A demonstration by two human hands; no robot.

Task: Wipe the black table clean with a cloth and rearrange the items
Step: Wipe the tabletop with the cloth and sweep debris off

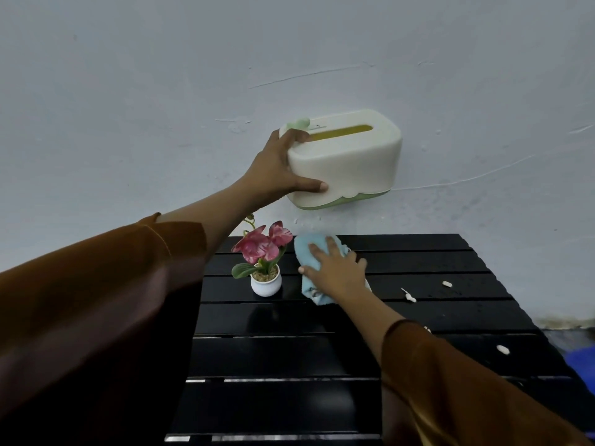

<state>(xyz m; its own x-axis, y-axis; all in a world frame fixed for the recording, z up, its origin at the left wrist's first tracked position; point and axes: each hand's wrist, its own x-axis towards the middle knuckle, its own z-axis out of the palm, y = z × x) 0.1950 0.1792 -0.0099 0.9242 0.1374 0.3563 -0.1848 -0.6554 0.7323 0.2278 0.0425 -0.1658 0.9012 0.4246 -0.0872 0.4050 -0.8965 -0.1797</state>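
Note:
My left hand [277, 169] grips the left end of a cream tissue box [351, 162] with a green base and holds it in the air above the back of the black slatted table [289, 349]. Fingers lie on the box's top, the thumb on its front. My right hand [335, 268] presses flat on a light blue cloth [306, 249] near the table's back edge. A small white pot with pink artificial flowers [265, 262] stands just left of the cloth.
Small white scraps lie on the right half of the table [447, 284], [409, 296], [502, 349]. A pale wall [161, 107] stands directly behind the table. Something blue [579, 362] sits on the floor past the table's right edge.

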